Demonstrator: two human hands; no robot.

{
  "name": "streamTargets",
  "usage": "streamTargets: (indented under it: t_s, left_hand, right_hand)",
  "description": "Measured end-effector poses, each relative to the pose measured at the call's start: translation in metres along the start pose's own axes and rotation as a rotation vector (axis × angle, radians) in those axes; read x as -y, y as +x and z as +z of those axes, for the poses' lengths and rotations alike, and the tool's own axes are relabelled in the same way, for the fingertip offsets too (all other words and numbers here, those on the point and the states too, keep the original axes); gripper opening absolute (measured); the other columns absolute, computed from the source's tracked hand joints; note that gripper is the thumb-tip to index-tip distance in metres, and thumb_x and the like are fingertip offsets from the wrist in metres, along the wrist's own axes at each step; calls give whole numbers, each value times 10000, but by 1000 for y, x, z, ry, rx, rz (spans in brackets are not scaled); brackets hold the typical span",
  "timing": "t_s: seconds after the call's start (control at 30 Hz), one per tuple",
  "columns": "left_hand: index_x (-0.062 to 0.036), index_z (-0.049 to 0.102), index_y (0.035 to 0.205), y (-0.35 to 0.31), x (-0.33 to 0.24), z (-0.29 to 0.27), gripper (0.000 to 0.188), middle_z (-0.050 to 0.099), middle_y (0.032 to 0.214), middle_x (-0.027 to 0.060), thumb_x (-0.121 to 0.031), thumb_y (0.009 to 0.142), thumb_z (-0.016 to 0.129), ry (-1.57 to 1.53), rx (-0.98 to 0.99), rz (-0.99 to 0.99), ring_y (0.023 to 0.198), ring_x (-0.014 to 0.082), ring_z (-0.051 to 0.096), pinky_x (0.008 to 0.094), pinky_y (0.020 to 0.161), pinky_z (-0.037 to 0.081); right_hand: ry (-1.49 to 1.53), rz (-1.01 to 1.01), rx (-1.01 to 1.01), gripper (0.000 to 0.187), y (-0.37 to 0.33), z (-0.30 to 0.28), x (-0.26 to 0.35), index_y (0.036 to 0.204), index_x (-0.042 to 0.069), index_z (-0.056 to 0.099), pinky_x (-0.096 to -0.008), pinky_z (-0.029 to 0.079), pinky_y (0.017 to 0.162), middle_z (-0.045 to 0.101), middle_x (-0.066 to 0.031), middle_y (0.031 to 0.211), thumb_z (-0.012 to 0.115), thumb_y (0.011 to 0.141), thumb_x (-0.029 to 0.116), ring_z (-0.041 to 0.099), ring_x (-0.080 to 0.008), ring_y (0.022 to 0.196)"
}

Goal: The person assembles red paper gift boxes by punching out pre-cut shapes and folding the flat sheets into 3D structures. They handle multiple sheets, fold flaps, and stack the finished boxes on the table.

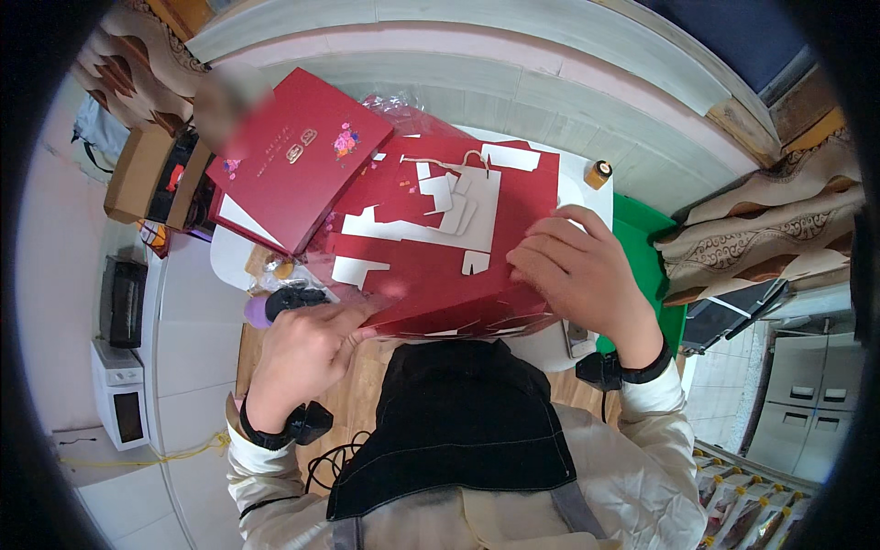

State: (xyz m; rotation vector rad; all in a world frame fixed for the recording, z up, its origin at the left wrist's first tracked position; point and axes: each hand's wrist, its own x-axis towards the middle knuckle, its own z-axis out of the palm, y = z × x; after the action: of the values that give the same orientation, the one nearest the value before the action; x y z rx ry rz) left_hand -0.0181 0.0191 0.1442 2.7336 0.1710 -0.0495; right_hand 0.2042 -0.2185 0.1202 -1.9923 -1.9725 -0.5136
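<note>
A large red cardboard sheet (458, 289) with cut flaps and white undersides lies in front of me, its near edge bent down toward my lap. My left hand (312, 348) pinches that sheet at its near left corner, thumb and fingers closed on the edge. Over the right side of the sheet is my right hand (573, 266), its fingers loosely curved and apart; whether the fingertips touch the board I cannot tell. White folded card pieces (454, 206) and a pale cord handle (431, 162) lie on top of the sheet.
At the back left rests a red gift box (307, 151) with flowers and a gold emblem. A small amber bottle (598, 174) stands at the table's right, beside a green bin (651, 247). Left are a purple-and-black object (261, 312), an open carton (137, 174) and a white microwave (119, 399).
</note>
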Motion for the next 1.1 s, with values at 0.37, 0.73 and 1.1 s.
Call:
streamTargets:
  t_s: [0.37,0.73,1.1]
  left_hand:
    - [-95,697,1082,-4,9,1,243,691,879,159,-237,897,628,-52,-61,19,752,356,656,407,642,517]
    - [-16,694,1040,-3,15,-14,229,671,804,178,-180,890,639,-287,-175,-61,722,351,649,370,656,502]
    - [13,423,1371,24,67,78,522,514,1315,204,-180,925,615,-645,-363,-38,1188,271,520,367,1014,389]
  right_hand:
    - [211,81,129,334,1,6,7,1036,67,661,-335,482,864,671,-45,879,726,766,253,633,-202,869]
    - [57,113,-205,218,23,-39,-15,830,107,701,-445,383,1032,675,9,799,791,688,244,632,-156,1023]
    - [565,833,-375,347,-32,8,-51,1082,3,557,-397,425,864,565,-140,1023,712,823,174,543,-310,986]
